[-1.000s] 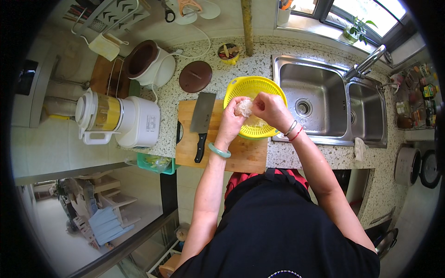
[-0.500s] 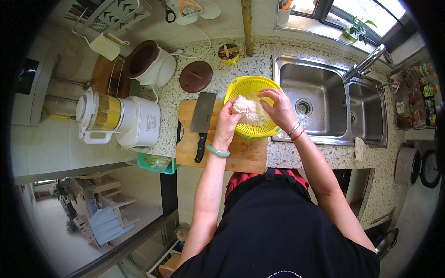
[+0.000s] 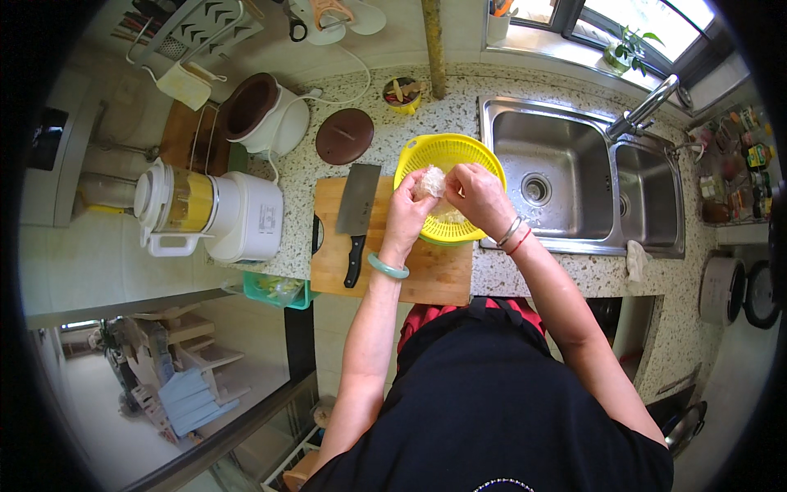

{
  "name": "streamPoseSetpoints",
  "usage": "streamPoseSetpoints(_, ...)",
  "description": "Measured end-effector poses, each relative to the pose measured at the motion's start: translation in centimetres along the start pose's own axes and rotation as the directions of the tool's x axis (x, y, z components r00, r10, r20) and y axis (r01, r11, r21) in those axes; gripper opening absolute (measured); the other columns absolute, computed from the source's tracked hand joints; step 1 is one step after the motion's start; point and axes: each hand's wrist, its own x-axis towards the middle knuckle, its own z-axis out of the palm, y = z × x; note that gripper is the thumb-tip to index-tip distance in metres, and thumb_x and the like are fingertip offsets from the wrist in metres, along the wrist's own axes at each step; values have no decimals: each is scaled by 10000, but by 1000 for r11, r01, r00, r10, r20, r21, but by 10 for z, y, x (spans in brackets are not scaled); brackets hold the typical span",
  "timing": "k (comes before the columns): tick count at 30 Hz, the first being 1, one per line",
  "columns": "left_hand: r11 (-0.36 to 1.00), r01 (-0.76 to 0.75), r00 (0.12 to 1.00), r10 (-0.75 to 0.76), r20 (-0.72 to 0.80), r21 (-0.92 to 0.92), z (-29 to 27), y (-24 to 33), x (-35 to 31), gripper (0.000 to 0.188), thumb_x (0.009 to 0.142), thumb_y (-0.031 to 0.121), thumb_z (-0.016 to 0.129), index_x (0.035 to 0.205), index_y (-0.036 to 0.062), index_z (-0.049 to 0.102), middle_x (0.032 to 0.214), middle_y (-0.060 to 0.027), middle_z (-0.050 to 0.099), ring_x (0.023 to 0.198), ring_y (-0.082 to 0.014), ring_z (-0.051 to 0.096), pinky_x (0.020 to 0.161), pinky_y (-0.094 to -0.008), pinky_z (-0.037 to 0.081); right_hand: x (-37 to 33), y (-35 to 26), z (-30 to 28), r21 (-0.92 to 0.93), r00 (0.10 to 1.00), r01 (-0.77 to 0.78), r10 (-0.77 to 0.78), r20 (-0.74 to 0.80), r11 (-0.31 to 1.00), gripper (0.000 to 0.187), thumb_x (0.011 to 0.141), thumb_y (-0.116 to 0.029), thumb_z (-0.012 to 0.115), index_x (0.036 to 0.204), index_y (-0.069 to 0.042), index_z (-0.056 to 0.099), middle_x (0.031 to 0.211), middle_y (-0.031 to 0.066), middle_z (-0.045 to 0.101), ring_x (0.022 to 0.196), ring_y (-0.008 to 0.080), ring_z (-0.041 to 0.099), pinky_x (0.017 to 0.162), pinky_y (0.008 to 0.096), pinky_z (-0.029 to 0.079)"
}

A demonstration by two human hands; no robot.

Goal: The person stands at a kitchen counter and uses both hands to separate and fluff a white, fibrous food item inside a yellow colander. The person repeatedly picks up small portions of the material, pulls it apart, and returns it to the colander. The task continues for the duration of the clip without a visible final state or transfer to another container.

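Over the yellow colander (image 3: 415,152), my left hand (image 3: 405,215) holds a frilly, whitish, translucent clump of white fungus (image 3: 430,182) between thumb and fingers. My right hand (image 3: 482,197) is closed in a pinch at the clump's right edge, its fingertips partly hidden. More white pieces (image 3: 447,213) lie in the colander below my hands. Left of my left hand, a cleaver (image 3: 358,201) with a black handle rests on the wooden cutting board (image 3: 426,275). The colander stands at the board's far right part, next to the sink.
A double steel sink (image 3: 551,164) with a tap (image 3: 643,111) is at the right. At the left stand a blender-like machine (image 3: 250,215) and a white cooker (image 3: 283,123); its brown lid (image 3: 345,137) lies nearby. A small yellow cup (image 3: 402,94) sits by the pole (image 3: 434,49).
My right hand has moved left, and its fingers have gone from spread to pinched at the clump. The held clump looks smaller and is lifted more clear of the pieces in the colander.
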Motion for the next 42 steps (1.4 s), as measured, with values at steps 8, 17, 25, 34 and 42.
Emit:
streamPoseSetpoints(8, 1000, -7, 1000, 7, -24, -5, 1, 0, 0, 405, 844, -11, 636, 1235, -9, 529, 1112, -51, 623, 989, -103, 594, 871, -241, 482, 0, 6, 8, 56, 996, -85, 86, -22, 995, 134, 740, -66, 652, 731, -16, 528, 686, 147, 597, 660, 316, 604, 607, 387, 498)
streamPoseSetpoints(17, 953, 65, 998, -68, 1, -296, -9, -14, 1, 376, 887, -56, 523, 1258, 5, 508, 1155, -72, 605, 1048, -160, 593, 921, -305, 488, -1, 12, 5, 399, 883, -395, 462, -82, 828, 108, 777, -52, 679, 846, 22, 643, 760, 127, 681, 679, 154, 671, 633, 264, 531)
streamPoseSetpoints(25, 895, 134, 990, -105, 89, -425, -5, -7, 1, 377, 912, 5, 540, 1285, 17, 481, 1219, -77, 564, 1108, -165, 554, 972, -318, 449, 1, 9, -9, 402, 899, -437, 402, 174, 805, 307, 883, -264, 630, 935, 38, 655, 795, 123, 680, 691, 178, 637, 658, 298, 498)
streamPoseSetpoints(34, 980, 85, 994, -70, 85, -180, 2, -3, 1, 380, 840, -65, 575, 1212, 4, 546, 1138, -65, 613, 1039, -144, 585, 934, -279, 457, -3, 4, -14, 265, 966, -249, 220, 135, 931, 173, 765, -113, 668, 820, 26, 581, 685, 161, 626, 637, 301, 640, 595, 360, 509)
streamPoseSetpoints(42, 996, 31, 999, -32, -21, -84, 16, -3, 2, 390, 810, -95, 594, 1186, 5, 569, 1116, -59, 628, 998, -124, 600, 890, -257, 482, 1, 14, -13, 161, 974, -195, 172, 145, 968, 179, 725, -96, 681, 737, 6, 534, 663, 170, 615, 633, 334, 629, 573, 378, 504)
